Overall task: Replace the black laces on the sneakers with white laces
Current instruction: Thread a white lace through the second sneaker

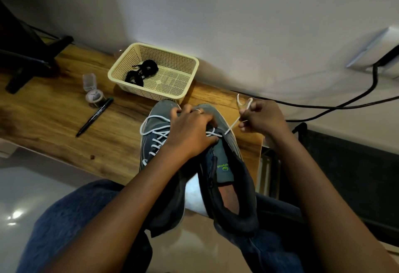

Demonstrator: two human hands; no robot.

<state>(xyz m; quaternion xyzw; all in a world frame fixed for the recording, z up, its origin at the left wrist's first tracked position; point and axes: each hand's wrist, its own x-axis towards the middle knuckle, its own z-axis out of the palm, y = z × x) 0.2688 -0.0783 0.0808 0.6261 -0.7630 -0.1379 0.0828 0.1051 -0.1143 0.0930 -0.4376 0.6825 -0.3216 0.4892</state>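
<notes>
Two grey sneakers lie side by side on the wooden table's front edge, heels toward me. The left sneaker (154,143) carries a white lace through several eyelets. My left hand (190,130) grips the front of the right sneaker (228,177) over its lower eyelets. My right hand (262,116) pinches the white lace (234,124), which runs taut from the right sneaker's eyelets up to my fingers, its end looping above them. The black laces (141,73) lie bundled in a cream basket (187,78) behind the shoes.
A black pen (95,117), a small clear box (89,81) and a round tape roll (94,97) lie left of the basket. A dark stand (32,61) occupies the far left. Black cables (345,104) run along the wall at right. The table edge (260,149) ends beside the right shoe.
</notes>
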